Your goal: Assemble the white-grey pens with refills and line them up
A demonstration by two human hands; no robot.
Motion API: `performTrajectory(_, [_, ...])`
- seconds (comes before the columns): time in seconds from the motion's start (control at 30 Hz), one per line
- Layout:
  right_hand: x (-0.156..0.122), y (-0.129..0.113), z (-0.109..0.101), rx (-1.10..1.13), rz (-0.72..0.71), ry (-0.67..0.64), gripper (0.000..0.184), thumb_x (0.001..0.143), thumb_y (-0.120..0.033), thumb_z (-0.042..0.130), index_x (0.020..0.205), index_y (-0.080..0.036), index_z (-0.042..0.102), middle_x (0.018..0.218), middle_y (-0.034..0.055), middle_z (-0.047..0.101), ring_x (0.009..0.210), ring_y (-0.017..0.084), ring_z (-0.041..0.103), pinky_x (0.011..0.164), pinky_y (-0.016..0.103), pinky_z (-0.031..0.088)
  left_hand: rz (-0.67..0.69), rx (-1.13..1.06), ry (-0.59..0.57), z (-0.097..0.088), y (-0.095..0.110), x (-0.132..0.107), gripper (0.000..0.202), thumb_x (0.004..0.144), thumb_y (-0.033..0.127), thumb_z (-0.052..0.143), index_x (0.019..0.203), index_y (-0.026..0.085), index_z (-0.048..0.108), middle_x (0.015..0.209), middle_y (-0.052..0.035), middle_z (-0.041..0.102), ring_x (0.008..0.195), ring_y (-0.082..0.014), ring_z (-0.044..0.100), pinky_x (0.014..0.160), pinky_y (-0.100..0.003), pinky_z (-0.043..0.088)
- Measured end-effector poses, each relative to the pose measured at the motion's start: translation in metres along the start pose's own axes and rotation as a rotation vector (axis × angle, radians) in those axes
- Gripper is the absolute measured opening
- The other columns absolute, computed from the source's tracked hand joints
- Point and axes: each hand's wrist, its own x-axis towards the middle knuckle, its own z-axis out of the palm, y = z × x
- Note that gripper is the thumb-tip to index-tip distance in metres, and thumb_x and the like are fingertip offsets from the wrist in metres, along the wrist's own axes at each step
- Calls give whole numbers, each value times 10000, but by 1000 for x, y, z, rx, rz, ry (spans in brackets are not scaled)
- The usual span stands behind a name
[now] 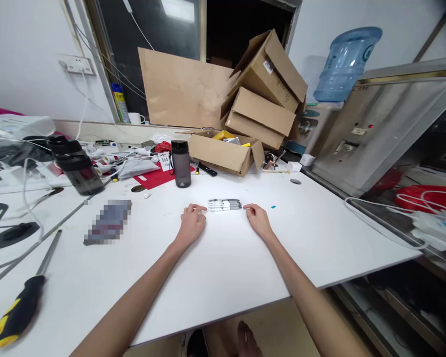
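Several pens with clear and grey barrels lie side by side in a short row on the white table, pointing left to right. My left hand rests on the table at their left end, its index finger stretched toward the tips and its thumb apart from it. At the right end, my right hand reaches an index finger to the ends of the pens, with its other fingers partly curled. Neither hand grips anything. Whether the fingertips touch the pens is too small to tell.
A dark bottle stands behind the pens, near an open cardboard box. On the left are another bottle, a blurred-out flat object and a screwdriver. A small blue piece lies right of my right hand.
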Motion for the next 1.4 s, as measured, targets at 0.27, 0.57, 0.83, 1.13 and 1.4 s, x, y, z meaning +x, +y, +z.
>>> performTrajectory(0.27, [-1,-3,-1,-36,30,-37,387,840,-215,444,1017,-192,787,949,65,762,824,213,653,834,322,479,-27,51,-39,2,1,2,428,899,198,465,1262,172,690,1139,-132,559,1130,-328,553,1044,-523,386])
performTrajectory(0.57, [-2,-5,-4,46,55,-64,357,849,-243,479,1027,-203,786,884,46,745,782,207,625,823,328,469,-34,-32,-55,-1,-1,4,442,905,205,450,1261,167,709,1114,-126,588,1139,-327,562,1061,-549,372])
performTrajectory(0.83, [-6,-16,-3,279,44,-81,335,875,-427,534,1068,-186,663,770,14,661,712,174,610,702,281,488,-25,-361,-1,-3,8,3,482,940,309,476,1398,185,565,1249,-113,648,1001,-231,657,914,-384,527])
performTrajectory(1.13, [-2,-45,7,144,-48,-356,272,898,-387,511,1000,-175,648,882,44,696,723,157,619,658,257,475,-54,-810,-66,8,11,-1,323,808,346,654,1053,227,482,840,-12,714,755,-176,642,680,-278,497])
performTrajectory(1.4, [34,-94,-13,-418,-249,-719,89,789,-150,645,775,-189,723,805,84,754,701,210,659,675,297,463,23,-730,-244,-7,22,-14,266,893,421,626,1027,241,485,820,27,679,587,-115,521,562,-208,377])
